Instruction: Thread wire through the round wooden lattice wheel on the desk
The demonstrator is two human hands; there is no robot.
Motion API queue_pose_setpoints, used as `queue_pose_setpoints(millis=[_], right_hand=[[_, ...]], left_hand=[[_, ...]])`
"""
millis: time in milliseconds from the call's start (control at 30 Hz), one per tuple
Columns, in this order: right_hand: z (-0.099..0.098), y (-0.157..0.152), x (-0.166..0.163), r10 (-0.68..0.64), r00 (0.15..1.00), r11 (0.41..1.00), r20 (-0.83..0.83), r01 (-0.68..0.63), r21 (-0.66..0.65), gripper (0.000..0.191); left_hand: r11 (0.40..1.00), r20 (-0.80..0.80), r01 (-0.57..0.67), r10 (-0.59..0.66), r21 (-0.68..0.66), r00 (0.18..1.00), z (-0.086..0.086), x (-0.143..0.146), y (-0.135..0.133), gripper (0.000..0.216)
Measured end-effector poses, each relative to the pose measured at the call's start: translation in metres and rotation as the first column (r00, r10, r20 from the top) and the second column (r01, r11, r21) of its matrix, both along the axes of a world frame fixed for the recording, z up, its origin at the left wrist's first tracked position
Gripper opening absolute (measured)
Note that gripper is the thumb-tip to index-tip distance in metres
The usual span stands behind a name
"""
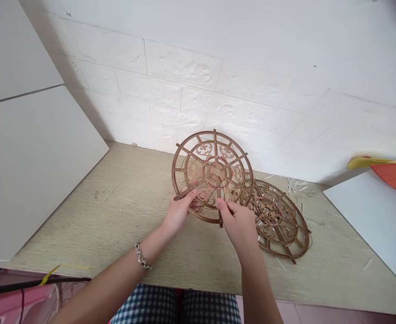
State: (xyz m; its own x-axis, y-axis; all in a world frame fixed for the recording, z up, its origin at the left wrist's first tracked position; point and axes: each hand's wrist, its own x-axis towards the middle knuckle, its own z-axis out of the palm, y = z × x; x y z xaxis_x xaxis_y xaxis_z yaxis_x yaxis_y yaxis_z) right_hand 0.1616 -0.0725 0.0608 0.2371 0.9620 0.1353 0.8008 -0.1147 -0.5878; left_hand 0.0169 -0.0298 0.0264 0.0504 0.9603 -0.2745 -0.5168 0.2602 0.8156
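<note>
A round brown openwork frame [214, 135] with spokes, scrollwork and a central hub is tilted up above the table. My left hand [180, 209] grips its lower left part, thumb in front and fingers behind the openings. My right hand [240, 225] is closed in a pinch at the lower spoke, on a thin golden wire [222, 179] that curves down from the hub. Other thin wires, reddish and golden, loop around the frame. A second similar round frame [299, 225] lies on the table by my right hand, partly overlapped by the held one.
Thin pale offcut strips [297, 185] are scattered at the right rear of the wooden table [137, 171]. White panels [42, 157] stand at the left, with another white panel [376, 216] at the right. A white brick-patterned wall [198, 67] rises behind.
</note>
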Motion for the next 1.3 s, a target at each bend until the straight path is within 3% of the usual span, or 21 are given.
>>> queue_pose_setpoints(millis=[367,433,500,633,767,1067,1300], right_hand=[[-0.019,-0.024,-0.007,0.009,0.994,0.981,-0.107,0.012,0.191,0.034],[-0.019,-0.023,-0.001,-0.031,0.995,0.965,-0.092,0.054,0.258,0.032],[-0.017,-0.02,0.008,0.007,1.0,0.955,-0.025,0.0,0.298,0.027],[-0.017,-0.013,0.022,0.172,0.974,0.942,0.147,-0.206,0.267,0.024],[-0.021,-0.009,0.025,0.242,0.935,0.927,0.258,-0.302,0.222,0.024],[-0.02,-0.003,0.031,0.331,0.844,0.904,0.422,-0.412,0.115,0.024],[-0.02,0.003,0.03,0.316,0.85,0.892,0.421,-0.417,0.172,0.025]], left_hand=[[0.999,0.012,-0.04,0.04,-0.02,0.999,0.004,0.002,0.0,0.041],[0.999,0.025,-0.039,0.039,-0.022,0.999,0.005,0.002,0.0,0.042],[0.999,0.043,-0.036,0.037,-0.025,0.998,0.006,0.002,-0.001,0.045],[0.999,0.057,-0.033,0.035,-0.028,0.998,0.004,0.001,-0.001,0.046],[0.999,0.056,-0.028,0.029,-0.015,0.998,0.001,0.001,0.001,0.048],[0.999,0.065,-0.017,0.02,-0.033,0.998,0.004,0.001,0.001,0.047],[0.997,0.069,-0.035,0.039,-0.065,0.997,0.009,0.0,0.0,0.041]])
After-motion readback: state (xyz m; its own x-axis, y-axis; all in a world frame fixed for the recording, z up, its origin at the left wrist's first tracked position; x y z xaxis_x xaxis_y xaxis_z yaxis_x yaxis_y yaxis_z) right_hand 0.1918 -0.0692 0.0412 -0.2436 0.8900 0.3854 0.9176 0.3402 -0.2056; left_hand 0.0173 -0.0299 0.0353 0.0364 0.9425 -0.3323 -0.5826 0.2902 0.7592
